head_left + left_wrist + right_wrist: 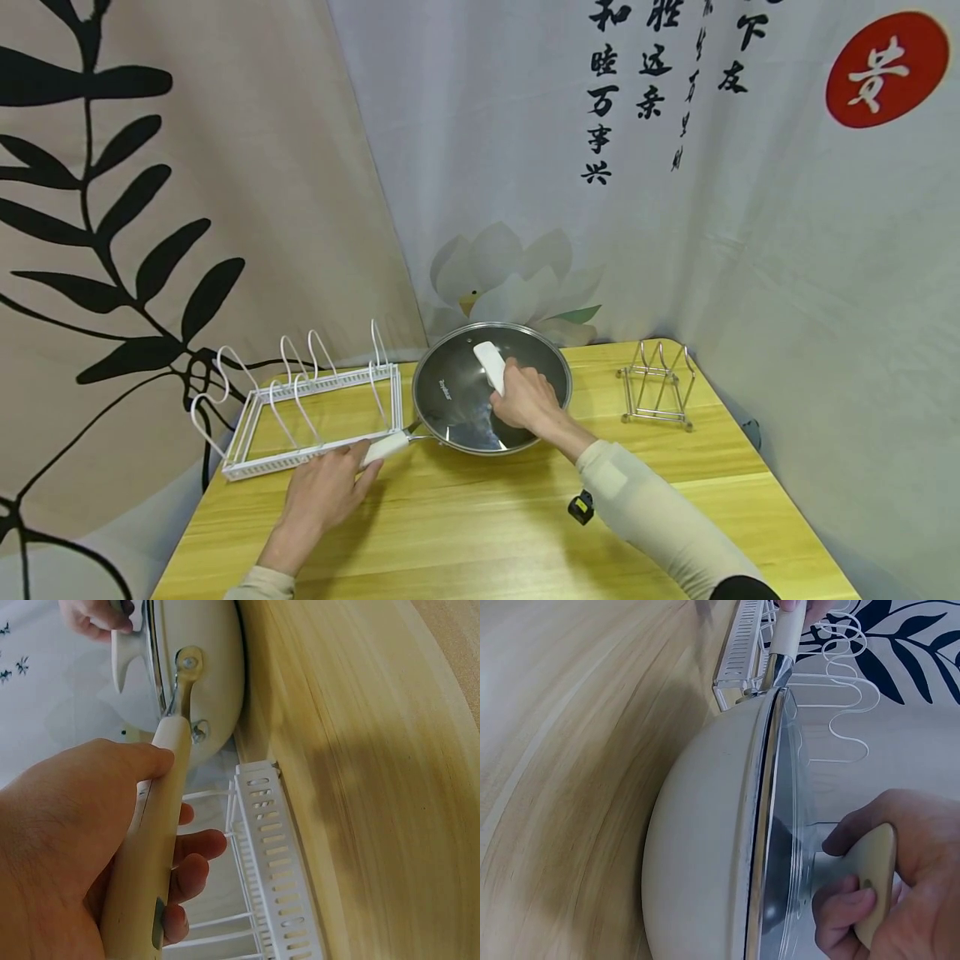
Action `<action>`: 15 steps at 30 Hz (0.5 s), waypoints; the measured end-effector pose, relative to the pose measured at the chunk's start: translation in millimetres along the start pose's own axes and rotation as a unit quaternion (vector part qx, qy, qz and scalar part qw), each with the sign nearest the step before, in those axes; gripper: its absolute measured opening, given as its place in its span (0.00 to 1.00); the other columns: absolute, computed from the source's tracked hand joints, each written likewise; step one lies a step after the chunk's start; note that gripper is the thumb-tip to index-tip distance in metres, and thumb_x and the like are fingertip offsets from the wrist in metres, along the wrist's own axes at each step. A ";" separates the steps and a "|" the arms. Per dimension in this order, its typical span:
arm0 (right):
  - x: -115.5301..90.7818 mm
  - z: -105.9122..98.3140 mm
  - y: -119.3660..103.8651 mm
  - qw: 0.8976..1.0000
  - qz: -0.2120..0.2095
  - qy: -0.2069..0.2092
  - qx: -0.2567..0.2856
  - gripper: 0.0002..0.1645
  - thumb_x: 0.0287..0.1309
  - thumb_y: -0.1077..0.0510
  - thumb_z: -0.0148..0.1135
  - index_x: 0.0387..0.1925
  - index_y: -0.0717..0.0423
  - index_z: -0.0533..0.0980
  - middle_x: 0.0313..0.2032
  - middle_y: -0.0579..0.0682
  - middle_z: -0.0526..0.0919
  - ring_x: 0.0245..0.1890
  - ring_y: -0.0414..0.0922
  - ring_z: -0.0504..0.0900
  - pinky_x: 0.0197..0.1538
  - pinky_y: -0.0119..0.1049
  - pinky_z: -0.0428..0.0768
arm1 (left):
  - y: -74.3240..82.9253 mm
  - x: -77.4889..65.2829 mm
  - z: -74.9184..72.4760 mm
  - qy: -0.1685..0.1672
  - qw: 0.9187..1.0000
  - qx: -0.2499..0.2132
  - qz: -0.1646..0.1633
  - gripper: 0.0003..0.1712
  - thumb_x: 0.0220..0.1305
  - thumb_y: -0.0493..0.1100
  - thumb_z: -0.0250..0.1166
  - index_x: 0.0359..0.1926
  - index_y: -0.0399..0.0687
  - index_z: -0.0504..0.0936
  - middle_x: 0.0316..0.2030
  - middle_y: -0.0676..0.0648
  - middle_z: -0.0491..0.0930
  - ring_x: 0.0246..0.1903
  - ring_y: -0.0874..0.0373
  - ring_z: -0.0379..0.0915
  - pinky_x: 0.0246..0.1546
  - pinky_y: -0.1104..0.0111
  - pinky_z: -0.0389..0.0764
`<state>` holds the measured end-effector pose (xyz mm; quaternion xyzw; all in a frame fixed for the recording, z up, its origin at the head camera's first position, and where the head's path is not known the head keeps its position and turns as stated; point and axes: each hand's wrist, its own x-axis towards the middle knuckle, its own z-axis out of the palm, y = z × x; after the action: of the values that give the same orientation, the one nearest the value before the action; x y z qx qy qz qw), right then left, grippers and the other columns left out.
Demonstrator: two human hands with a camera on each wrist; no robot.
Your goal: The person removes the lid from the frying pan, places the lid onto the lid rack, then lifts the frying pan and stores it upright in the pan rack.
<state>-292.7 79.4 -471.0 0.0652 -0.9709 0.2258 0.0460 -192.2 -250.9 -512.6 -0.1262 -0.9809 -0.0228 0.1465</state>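
Observation:
A cream wok (697, 825) stands on the wooden table, covered by a glass lid (457, 408) with a metal rim. My left hand (326, 490) grips the wok's pale handle (154, 825), its thumb along the top and its fingers curled underneath. On the lid's upright pale knob (490, 365) my right hand (528, 398) has its fingers curled, seen closely in the right wrist view. The lid appears to sit on the wok's rim. The knob's lower part is partly hidden by the fingers.
Left of the wok is a white rack (315, 454) with wire loops, close to my left hand. A small metal wire rack (656, 412) stands at the right back. A small black and yellow object (581, 507) lies by my right forearm. Curtains hang behind the table (465, 533).

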 end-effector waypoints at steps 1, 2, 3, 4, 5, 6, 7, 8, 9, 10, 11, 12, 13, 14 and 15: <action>-0.1 0.1 0.3 1.000 -0.001 0.000 0.002 0.25 0.58 0.49 0.66 0.52 0.58 0.72 0.30 0.54 0.81 0.26 0.51 0.81 0.24 0.44 0.76 | -0.2 0.1 0.3 0.000 1.000 0.000 0.001 0.23 0.69 0.58 0.67 0.56 0.51 0.84 0.32 0.44 0.88 0.20 0.51 0.77 0.16 0.62 0.69; -0.2 0.1 0.6 1.000 -0.001 -0.001 0.004 0.25 0.58 0.49 0.66 0.52 0.58 0.72 0.30 0.54 0.81 0.26 0.51 0.81 0.24 0.44 0.76 | -0.3 0.2 0.5 0.000 1.000 0.000 0.001 0.23 0.69 0.58 0.67 0.56 0.51 0.84 0.32 0.44 0.88 0.20 0.51 0.77 0.16 0.62 0.69; -0.1 0.3 0.8 1.000 -0.002 0.000 0.006 0.25 0.58 0.49 0.66 0.52 0.58 0.72 0.30 0.54 0.81 0.26 0.51 0.81 0.24 0.43 0.76 | -0.4 0.3 0.8 -0.001 1.000 -0.001 0.000 0.22 0.69 0.59 0.67 0.56 0.51 0.84 0.31 0.45 0.88 0.20 0.51 0.77 0.16 0.62 0.69; -0.1 0.4 1.0 1.000 -0.002 0.000 0.008 0.25 0.58 0.49 0.66 0.52 0.58 0.72 0.30 0.54 0.81 0.26 0.51 0.81 0.24 0.43 0.76 | -0.6 0.5 1.0 -0.001 1.000 -0.001 0.000 0.22 0.69 0.59 0.66 0.56 0.51 0.84 0.31 0.45 0.87 0.20 0.51 0.77 0.16 0.62 0.68; -0.1 0.3 1.2 1.000 -0.003 0.001 0.009 0.25 0.58 0.49 0.66 0.52 0.58 0.72 0.30 0.54 0.81 0.26 0.51 0.81 0.24 0.43 0.76 | -0.7 0.6 1.2 -0.001 1.000 -0.001 -0.001 0.22 0.69 0.59 0.66 0.56 0.51 0.84 0.31 0.45 0.88 0.20 0.51 0.77 0.16 0.62 0.68; 0.0 0.5 1.6 1.000 -0.004 0.002 0.008 0.25 0.58 0.49 0.66 0.51 0.58 0.72 0.30 0.54 0.81 0.25 0.50 0.81 0.23 0.43 0.76 | -0.8 0.8 1.4 -0.002 1.000 -0.002 -0.001 0.23 0.70 0.59 0.66 0.56 0.51 0.84 0.31 0.45 0.88 0.20 0.51 0.77 0.16 0.62 0.68; 0.1 0.8 1.7 1.000 -0.005 0.004 0.008 0.25 0.58 0.49 0.66 0.51 0.58 0.72 0.29 0.54 0.81 0.25 0.50 0.81 0.23 0.43 0.75 | -1.0 0.7 1.6 -0.003 1.000 -0.002 -0.002 0.23 0.70 0.59 0.66 0.56 0.51 0.84 0.31 0.45 0.87 0.20 0.51 0.77 0.16 0.62 0.68; 0.1 1.1 1.8 1.000 -0.005 0.005 0.008 0.25 0.58 0.49 0.66 0.52 0.58 0.73 0.29 0.53 0.81 0.25 0.50 0.81 0.23 0.43 0.75 | -1.1 0.7 1.7 -0.003 1.000 -0.003 -0.003 0.23 0.70 0.59 0.66 0.57 0.51 0.84 0.32 0.45 0.88 0.20 0.51 0.77 0.16 0.63 0.68; 0.2 1.4 2.0 1.000 -0.007 0.006 0.007 0.25 0.58 0.49 0.65 0.52 0.58 0.73 0.29 0.53 0.80 0.25 0.50 0.80 0.23 0.43 0.75 | -1.2 0.7 1.7 -0.004 1.000 -0.004 -0.004 0.23 0.70 0.59 0.66 0.57 0.51 0.84 0.32 0.45 0.88 0.20 0.51 0.77 0.16 0.63 0.68; 0.1 1.6 2.3 1.000 -0.008 0.008 0.007 0.25 0.58 0.48 0.65 0.52 0.58 0.73 0.29 0.53 0.80 0.25 0.50 0.80 0.23 0.43 0.75 | -1.3 0.6 1.8 -0.004 1.000 -0.004 -0.005 0.23 0.70 0.59 0.66 0.57 0.52 0.84 0.32 0.45 0.88 0.20 0.52 0.77 0.16 0.63 0.67; 0.0 1.8 2.5 1.000 -0.009 0.009 0.007 0.25 0.58 0.48 0.65 0.51 0.58 0.73 0.29 0.53 0.80 0.25 0.50 0.80 0.23 0.42 0.75 | -1.3 0.6 1.7 -0.005 1.000 -0.004 -0.005 0.23 0.70 0.59 0.66 0.58 0.52 0.84 0.32 0.45 0.88 0.19 0.52 0.76 0.15 0.63 0.67; -0.1 2.1 2.7 1.000 -0.010 0.009 0.007 0.24 0.58 0.48 0.65 0.51 0.58 0.73 0.29 0.52 0.80 0.25 0.50 0.80 0.23 0.42 0.74 | -1.4 0.6 1.7 -0.006 1.000 -0.004 -0.006 0.23 0.70 0.59 0.66 0.57 0.52 0.84 0.31 0.45 0.87 0.19 0.53 0.76 0.15 0.63 0.67; -0.3 2.2 2.9 1.000 -0.011 0.010 0.009 0.24 0.58 0.48 0.65 0.51 0.58 0.73 0.28 0.52 0.80 0.25 0.49 0.80 0.22 0.42 0.74 | -1.3 0.5 1.5 -0.006 1.000 -0.004 -0.006 0.23 0.70 0.59 0.66 0.57 0.52 0.84 0.31 0.45 0.87 0.19 0.53 0.76 0.15 0.63 0.66; -0.6 2.4 3.1 1.000 -0.011 0.010 0.010 0.24 0.58 0.49 0.65 0.50 0.58 0.73 0.28 0.52 0.80 0.25 0.49 0.80 0.22 0.41 0.74 | -1.2 0.3 1.3 -0.006 1.000 -0.004 -0.007 0.23 0.70 0.59 0.66 0.57 0.52 0.84 0.31 0.45 0.87 0.19 0.53 0.75 0.15 0.64 0.66; -0.8 2.5 3.3 1.000 -0.012 0.011 0.009 0.23 0.58 0.49 0.65 0.49 0.57 0.73 0.28 0.52 0.80 0.25 0.49 0.80 0.22 0.41 0.74 | -1.1 0.2 1.0 -0.006 1.000 -0.004 -0.007 0.23 0.70 0.59 0.66 0.57 0.52 0.84 0.30 0.46 0.87 0.18 0.54 0.75 0.15 0.64 0.66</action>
<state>-292.5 81.4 -474.8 0.0746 -0.9674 0.2349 0.0587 -193.0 -251.8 -513.5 -0.1200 -0.9825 -0.0274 0.1395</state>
